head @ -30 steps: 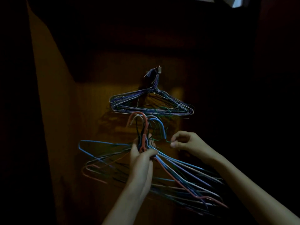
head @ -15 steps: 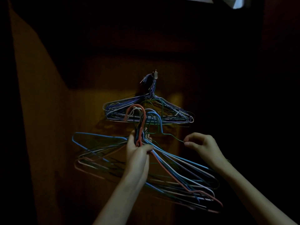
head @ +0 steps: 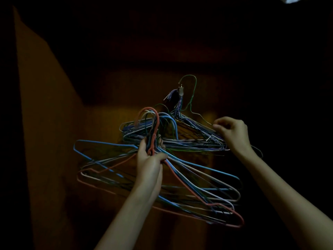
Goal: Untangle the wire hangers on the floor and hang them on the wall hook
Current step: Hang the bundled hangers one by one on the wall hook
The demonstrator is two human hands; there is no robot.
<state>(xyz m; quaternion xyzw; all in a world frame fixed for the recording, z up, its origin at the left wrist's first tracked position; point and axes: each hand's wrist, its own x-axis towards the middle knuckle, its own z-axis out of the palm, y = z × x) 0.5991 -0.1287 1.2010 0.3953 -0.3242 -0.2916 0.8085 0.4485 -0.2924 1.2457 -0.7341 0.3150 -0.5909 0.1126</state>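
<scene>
My left hand [head: 150, 159] grips the necks of a bundle of wire hangers [head: 207, 179], blue, white and red, fanned out below it. Their hooks stand up above my fist, a red one [head: 153, 121] foremost. My right hand [head: 232, 132] pinches the shoulder of a thin green hanger [head: 192, 91], whose hook is raised just above and right of the small wall hook [head: 181, 90]. A stack of several hangers [head: 180, 139] hangs from that wall hook, right behind the held bundle.
The scene is very dark. A brown wooden wall [head: 111, 91] faces me, with a lit brown panel [head: 45, 105] angled at the left. The right side is black and shows nothing.
My right hand pulled the green hanger out of the bundle and lifted it up to the wall hook. My left hand raised the bundle slightly toward the hung stack.
</scene>
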